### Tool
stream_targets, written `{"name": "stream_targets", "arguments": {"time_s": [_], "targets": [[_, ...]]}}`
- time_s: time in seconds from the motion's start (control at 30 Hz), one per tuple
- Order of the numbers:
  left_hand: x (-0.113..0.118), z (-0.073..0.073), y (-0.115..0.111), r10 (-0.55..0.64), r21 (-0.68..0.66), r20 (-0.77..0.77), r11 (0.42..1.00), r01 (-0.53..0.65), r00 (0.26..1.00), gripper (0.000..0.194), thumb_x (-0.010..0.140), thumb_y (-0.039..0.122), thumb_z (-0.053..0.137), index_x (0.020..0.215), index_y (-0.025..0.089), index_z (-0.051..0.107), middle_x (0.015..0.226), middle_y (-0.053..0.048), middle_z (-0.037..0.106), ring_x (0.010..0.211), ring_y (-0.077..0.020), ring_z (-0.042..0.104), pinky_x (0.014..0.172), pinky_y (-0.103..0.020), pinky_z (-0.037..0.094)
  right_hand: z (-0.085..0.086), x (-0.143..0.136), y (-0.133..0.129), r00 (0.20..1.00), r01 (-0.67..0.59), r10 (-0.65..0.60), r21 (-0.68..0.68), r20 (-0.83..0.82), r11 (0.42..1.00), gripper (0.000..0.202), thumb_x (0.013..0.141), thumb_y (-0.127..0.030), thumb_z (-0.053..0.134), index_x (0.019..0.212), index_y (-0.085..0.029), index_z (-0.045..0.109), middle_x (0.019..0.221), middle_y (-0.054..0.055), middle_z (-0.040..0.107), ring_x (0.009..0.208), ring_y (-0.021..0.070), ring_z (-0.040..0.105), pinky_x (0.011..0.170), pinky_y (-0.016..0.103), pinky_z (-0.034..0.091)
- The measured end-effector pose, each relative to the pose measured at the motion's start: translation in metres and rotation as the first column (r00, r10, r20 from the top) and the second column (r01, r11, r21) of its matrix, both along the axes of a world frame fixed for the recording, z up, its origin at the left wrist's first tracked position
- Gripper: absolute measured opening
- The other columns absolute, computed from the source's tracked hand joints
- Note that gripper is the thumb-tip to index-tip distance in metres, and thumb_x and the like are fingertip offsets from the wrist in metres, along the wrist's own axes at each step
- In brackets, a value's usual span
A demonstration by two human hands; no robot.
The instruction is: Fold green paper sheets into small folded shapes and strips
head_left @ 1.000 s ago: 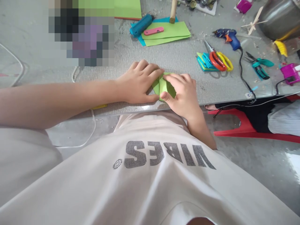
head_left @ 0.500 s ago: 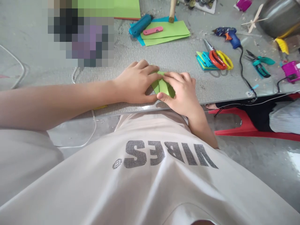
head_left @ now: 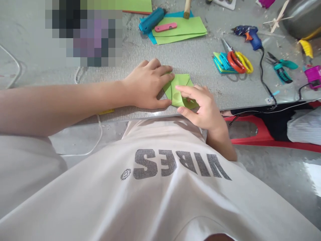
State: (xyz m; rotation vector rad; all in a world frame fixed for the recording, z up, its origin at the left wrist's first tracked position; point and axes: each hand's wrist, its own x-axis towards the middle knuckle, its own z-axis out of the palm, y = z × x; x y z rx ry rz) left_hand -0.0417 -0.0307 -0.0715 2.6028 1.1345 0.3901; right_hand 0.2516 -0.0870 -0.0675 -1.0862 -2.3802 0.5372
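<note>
A folded piece of green paper lies at the table's near edge, creases showing on its upper face. My left hand lies spread on the tabletop, its fingertips and thumb resting on the paper's left edge. Over the right part of the paper is my right hand, thumb and fingers apart, holding nothing; whether its fingertips touch the paper is unclear. Part of the paper's right side is hidden under that hand.
Behind the hands lie green sheets with a pink cutter and a teal tool. Rightward are scissors on folded papers, a blue glue gun, pliers and a metal bowl.
My right hand has moved a little right and toward me, its fingers lifting and uncovering more of the green paper. My left hand stays at the paper's left side. The view has shifted slightly.
</note>
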Motion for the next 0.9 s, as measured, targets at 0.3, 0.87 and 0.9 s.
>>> {"name": "stream_targets", "arguments": {"time_s": [0.3, 0.87, 0.9], "targets": [[-0.001, 0.008, 0.001, -0.049, 0.011, -0.023, 0.999, 0.049, 0.999, 0.100, 0.093, 0.077, 0.062, 0.178, 0.025, 0.075, 0.183, -0.014, 0.071, 0.150, -0.0621, 0.057, 0.121, -0.096, 0.047, -0.007, 0.029, 0.013, 0.967, -0.246, 0.237, 0.100, 0.098, 0.964, 0.097, 0.112, -0.100, 0.061, 0.180, -0.033, 0.076, 0.125, 0.012, 0.078, 0.120, 0.0393, 0.069, 0.113, 0.064, 0.058], [0.001, 0.009, -0.004, 0.013, -0.035, -0.037, 0.999, -0.014, 0.999, 0.110, 0.093, 0.075, 0.058, 0.183, 0.014, 0.069, 0.190, -0.017, 0.064, 0.158, -0.0610, 0.052, 0.130, -0.093, 0.043, 0.000, 0.037, 0.029, 0.947, -0.204, 0.184, 0.049, 0.263, 0.978, 0.139, 0.098, -0.125, 0.034, 0.196, -0.028, 0.054, 0.146, 0.015, 0.089, 0.144, 0.0452, 0.068, 0.126, 0.068, 0.048], [0.001, 0.008, -0.003, 0.016, -0.040, -0.028, 0.999, -0.017, 0.999, 0.110, 0.091, 0.076, 0.060, 0.182, 0.016, 0.070, 0.189, -0.015, 0.065, 0.158, -0.0619, 0.052, 0.129, -0.093, 0.043, 0.004, 0.038, 0.032, 0.952, -0.177, 0.157, 0.054, 0.263, 0.983, 0.146, 0.095, -0.127, 0.031, 0.197, -0.026, 0.051, 0.154, 0.017, 0.088, 0.144, 0.0462, 0.069, 0.125, 0.068, 0.050]]}}
